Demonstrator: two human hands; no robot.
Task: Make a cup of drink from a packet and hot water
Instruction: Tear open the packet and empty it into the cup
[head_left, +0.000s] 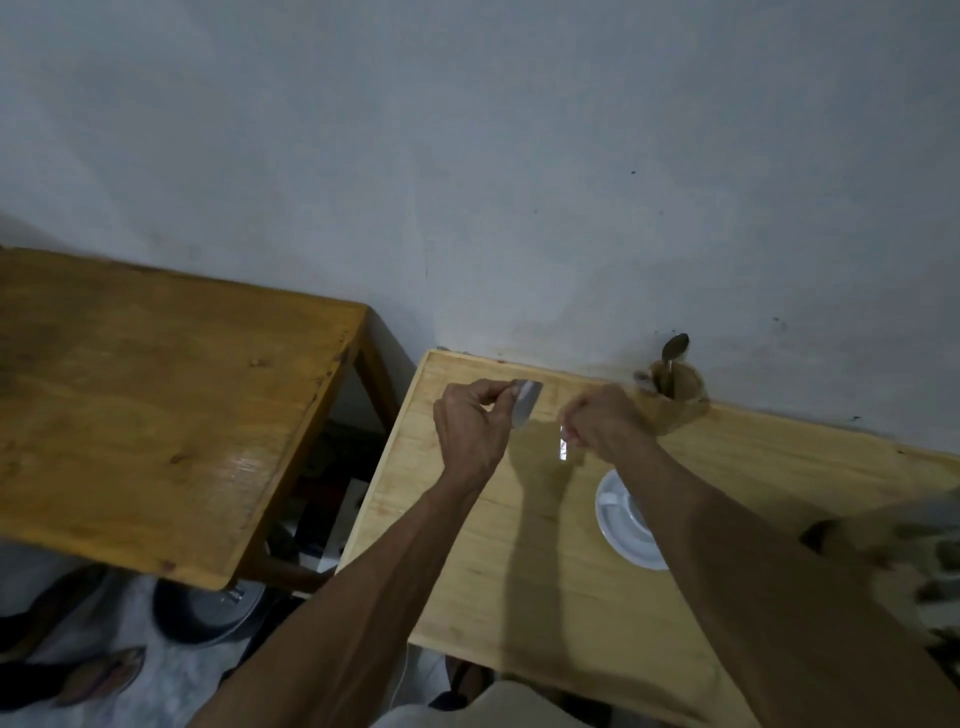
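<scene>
My left hand (475, 426) pinches a small silvery packet (526, 402) above the far left part of the light wooden table (519, 571). A short way to the right, my right hand (605, 421) holds a thin torn-off strip (563, 444) of the packet; the two pieces are apart. A white cup on a white saucer (618, 530) stands on the table under my right forearm, which hides part of it.
A wooden holder (675, 400) with spoons (675, 347) stands against the wall at the back. A darker wooden table (156, 415) sits to the left across a gap. A blurred grey object (924, 540) lies at the right edge. Sandals and a round lid rest on the floor.
</scene>
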